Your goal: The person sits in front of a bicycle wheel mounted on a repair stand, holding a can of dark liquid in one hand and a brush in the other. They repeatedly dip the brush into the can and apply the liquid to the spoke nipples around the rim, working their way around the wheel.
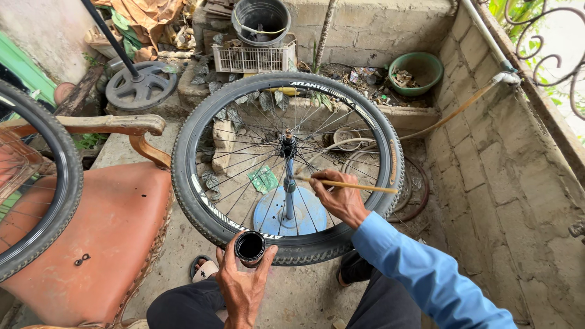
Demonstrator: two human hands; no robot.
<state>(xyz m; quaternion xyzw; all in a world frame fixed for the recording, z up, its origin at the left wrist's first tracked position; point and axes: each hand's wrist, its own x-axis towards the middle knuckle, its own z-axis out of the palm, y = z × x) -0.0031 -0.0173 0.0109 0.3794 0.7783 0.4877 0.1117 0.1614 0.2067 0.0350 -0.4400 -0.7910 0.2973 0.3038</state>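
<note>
A spoked bicycle wheel with a knobby black tyre (189, 152) stands flat on a blue stand (271, 214) in front of me. My right hand (338, 196) reaches in among the spokes and grips a thin wooden-handled brush (359, 186), its tip pointing toward the hub (287, 146). My left hand (244, 283) holds a small round can of black paint (250, 247) upright against the near side of the tyre. My blue sleeve (426, 274) covers the right forearm.
An orange cushioned chair with wooden arms (109, 225) stands at left, another bicycle wheel (61, 183) leaning over it. A concrete block wall (506, 183) runs along the right. A bucket (261, 18), crate (253, 58), green bowl (420, 70) and round black base (140, 85) lie beyond.
</note>
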